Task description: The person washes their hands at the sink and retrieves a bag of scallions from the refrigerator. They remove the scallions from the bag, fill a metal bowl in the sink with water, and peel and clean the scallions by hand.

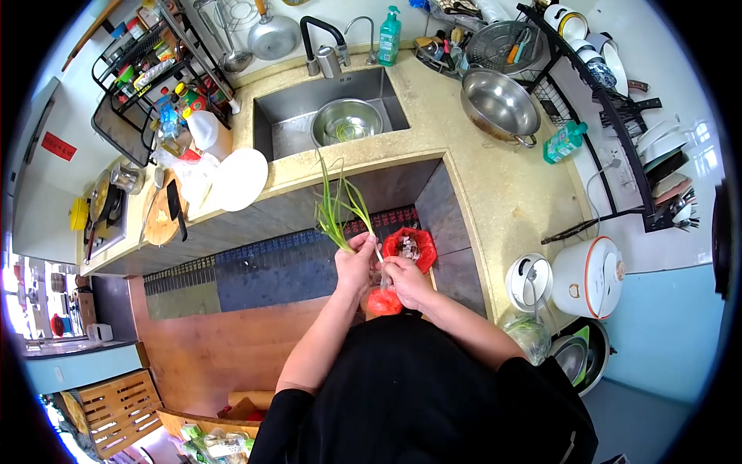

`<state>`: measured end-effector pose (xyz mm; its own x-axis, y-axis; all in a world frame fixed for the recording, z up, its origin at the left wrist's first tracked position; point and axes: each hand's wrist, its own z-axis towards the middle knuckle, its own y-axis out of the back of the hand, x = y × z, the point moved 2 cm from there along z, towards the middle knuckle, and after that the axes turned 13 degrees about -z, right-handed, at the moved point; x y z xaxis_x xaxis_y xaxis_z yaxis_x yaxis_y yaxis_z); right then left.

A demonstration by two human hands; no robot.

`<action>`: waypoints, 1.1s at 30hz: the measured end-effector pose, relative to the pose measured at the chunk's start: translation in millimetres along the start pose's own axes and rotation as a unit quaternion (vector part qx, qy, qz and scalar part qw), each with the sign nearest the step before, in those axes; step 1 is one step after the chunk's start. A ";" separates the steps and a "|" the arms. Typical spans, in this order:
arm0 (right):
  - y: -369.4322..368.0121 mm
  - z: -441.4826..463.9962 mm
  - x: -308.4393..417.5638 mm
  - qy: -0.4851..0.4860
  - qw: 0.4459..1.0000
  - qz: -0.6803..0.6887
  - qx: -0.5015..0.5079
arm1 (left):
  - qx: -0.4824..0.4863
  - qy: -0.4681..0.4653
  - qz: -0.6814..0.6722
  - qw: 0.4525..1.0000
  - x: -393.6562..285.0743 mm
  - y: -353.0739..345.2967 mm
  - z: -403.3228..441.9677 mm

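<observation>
In front of my body, my left hand [355,265] is closed around several green onions [334,209], their long leaves pointing up and away towards the sink. Close beside it, my right hand [408,283] pinches the white lower end of one green onion [378,249]. Just beyond my right hand stands a bin lined with a red plastic bag [427,241], with pale scraps inside. A steel basin [347,124] sits in the sink [287,145], with some green strands in it. Something red [384,302] shows under my wrists, partly hidden.
A white plate [239,179] and a round cutting board [161,220] with a dark-handled knife [176,209] lie on the left counter. A steel pan [501,106] rests on the right counter. Farther right are a white pot [529,280] and a rice cooker [586,276].
</observation>
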<state>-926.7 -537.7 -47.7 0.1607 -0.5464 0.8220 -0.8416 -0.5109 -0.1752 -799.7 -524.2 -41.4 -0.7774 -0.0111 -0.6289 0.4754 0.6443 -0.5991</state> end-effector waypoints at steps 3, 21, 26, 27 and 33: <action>3.5 5.5 -14.8 -0.116 0.980 0.156 0.034 | 0.002 -0.035 0.015 0.999 8.1 3.0 2.7; 64.5 -33.0 120.7 0.505 0.582 -0.623 -0.135 | 0.145 0.091 0.233 0.957 -55.7 18.6 -20.8; 62.6 -25.4 108.6 0.557 0.501 -0.656 -0.093 | 0.163 0.099 0.222 0.956 -54.9 19.7 -25.9; 62.6 -25.6 107.3 0.555 0.501 -0.659 -0.086 | 0.164 0.104 0.222 0.955 -54.6 19.8 -27.0; 61.8 -24.7 91.1 0.524 0.572 -0.625 -0.088 | 0.172 0.129 0.221 0.951 -53.7 22.0 -29.4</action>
<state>-976.8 -602.6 29.7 0.3744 0.9174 0.1350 -0.4603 0.0575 0.8859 -759.6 -487.0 -6.3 -0.5240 0.4189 -0.7416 0.8517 0.2538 -0.4584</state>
